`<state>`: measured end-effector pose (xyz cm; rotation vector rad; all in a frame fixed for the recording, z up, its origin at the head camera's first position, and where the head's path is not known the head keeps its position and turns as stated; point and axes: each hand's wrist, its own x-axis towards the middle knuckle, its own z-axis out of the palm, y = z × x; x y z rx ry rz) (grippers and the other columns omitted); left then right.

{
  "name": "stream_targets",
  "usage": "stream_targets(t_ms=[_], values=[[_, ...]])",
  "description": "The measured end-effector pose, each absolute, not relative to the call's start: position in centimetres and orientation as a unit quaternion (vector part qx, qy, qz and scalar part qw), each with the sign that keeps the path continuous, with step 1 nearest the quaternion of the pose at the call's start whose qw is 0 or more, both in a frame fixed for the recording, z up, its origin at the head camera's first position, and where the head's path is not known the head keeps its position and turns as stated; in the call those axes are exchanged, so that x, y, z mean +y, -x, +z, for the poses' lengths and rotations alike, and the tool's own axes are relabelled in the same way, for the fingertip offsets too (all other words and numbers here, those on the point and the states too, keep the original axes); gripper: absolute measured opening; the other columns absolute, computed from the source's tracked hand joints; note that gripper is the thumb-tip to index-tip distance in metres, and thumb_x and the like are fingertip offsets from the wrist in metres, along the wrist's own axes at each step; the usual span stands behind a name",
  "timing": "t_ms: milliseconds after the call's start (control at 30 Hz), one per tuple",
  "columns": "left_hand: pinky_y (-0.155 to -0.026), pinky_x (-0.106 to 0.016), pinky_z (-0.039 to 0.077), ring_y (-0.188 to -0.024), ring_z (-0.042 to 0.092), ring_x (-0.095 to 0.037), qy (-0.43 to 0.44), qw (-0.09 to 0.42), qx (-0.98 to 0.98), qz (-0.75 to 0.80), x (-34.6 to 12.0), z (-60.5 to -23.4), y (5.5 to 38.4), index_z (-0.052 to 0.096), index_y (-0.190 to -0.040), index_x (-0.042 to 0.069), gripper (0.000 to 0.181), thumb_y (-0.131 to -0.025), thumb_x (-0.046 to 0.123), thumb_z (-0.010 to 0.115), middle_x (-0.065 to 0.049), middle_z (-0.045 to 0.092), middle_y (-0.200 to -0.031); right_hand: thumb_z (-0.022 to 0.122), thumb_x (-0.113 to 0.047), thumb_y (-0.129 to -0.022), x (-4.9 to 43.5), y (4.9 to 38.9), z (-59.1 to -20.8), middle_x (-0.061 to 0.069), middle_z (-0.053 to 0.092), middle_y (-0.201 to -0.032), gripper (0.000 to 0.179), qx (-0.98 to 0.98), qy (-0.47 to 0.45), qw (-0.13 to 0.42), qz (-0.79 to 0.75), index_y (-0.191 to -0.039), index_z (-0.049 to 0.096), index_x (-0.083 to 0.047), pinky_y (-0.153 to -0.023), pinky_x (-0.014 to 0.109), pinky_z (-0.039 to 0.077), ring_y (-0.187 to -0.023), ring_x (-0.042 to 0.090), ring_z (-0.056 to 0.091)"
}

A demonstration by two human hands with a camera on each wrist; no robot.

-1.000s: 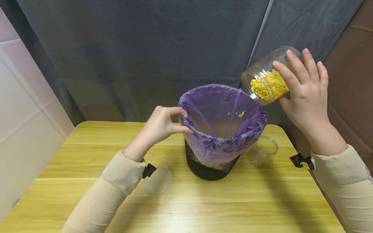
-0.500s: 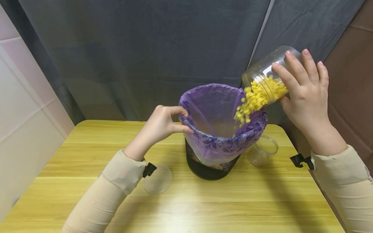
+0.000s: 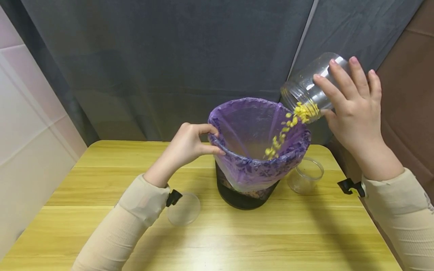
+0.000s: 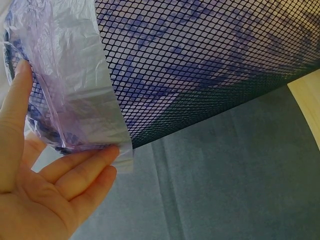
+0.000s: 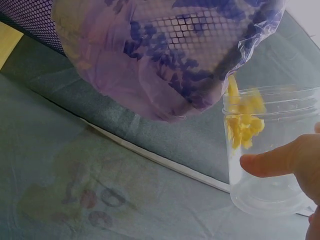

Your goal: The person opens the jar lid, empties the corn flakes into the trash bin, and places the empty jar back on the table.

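A black mesh wastebasket lined with a purple patterned bag stands on the table. My left hand pinches its lined rim at the left, thumb on one side and fingers on the other. My right hand grips a clear plastic jar, tilted mouth-down over the basket's right rim. Yellow flakes sit at the jar's mouth and fall in a stream into the bag. In the right wrist view, my thumb presses the side of the jar, and a small clump of flakes shows inside.
A second clear jar, lidless, stands just right of the basket. A round clear lid lies on the wooden table near my left wrist. Grey curtain hangs behind the table.
Yellow flakes have poured from the jar into the bag, leaving only a small amount near the mouth. Jar and right hand have barely shifted; the left hand stays on the rim.
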<state>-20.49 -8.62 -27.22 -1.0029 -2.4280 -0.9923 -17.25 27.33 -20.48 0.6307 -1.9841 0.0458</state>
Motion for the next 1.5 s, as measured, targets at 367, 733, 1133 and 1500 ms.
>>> stream_targets(t_ms=[367,733,1133,1500], values=[[-0.057,-0.03,0.038,-0.059,0.042,-0.013,0.353,0.167,-0.854,-0.345,-8.51,-27.26,20.57,0.071,-0.088,0.01,0.036,-0.063,0.028,0.09,0.004,0.066,-0.078,0.073,0.02,-0.058,27.34,17.25,-20.51,-0.006,0.037,-0.15,0.1,-0.816,-0.263,0.515,0.01,-0.137,0.044,-0.033,-0.111,0.053,0.011,-0.141,0.021,0.022],[-0.058,-0.03,0.04,-0.061,0.046,-0.014,0.353,0.166,-0.852,-0.349,-8.51,-27.32,20.52,0.071,-0.087,0.01,0.035,-0.063,0.027,0.09,0.004,0.066,-0.077,0.071,0.02,-0.059,27.24,17.36,-20.66,-0.008,0.036,-0.15,0.097,-0.81,-0.274,0.519,0.008,-0.137,0.045,-0.033,-0.11,0.054,0.012,-0.141,0.021,0.023],[-0.06,-0.03,0.042,-0.063,0.047,-0.013,0.352,0.166,-0.853,-0.348,-8.53,-27.37,20.58,0.071,-0.088,0.01,0.035,-0.063,0.026,0.09,0.004,0.067,-0.078,0.068,0.021,-0.06,26.82,17.36,-20.6,-0.009,0.037,-0.149,0.094,-0.802,-0.283,0.526,0.01,-0.135,0.047,-0.033,-0.11,0.054,0.013,-0.141,0.02,0.024],[-0.057,-0.03,0.04,-0.059,0.043,-0.013,0.353,0.168,-0.853,-0.344,-8.56,-27.41,20.67,0.071,-0.088,0.01,0.036,-0.063,0.027,0.09,0.004,0.066,-0.078,0.069,0.021,-0.062,27.09,17.61,-20.49,-0.009,0.037,-0.149,0.096,-0.8,-0.291,0.525,-0.003,-0.137,0.047,-0.034,-0.11,0.053,0.013,-0.14,0.02,0.025]])
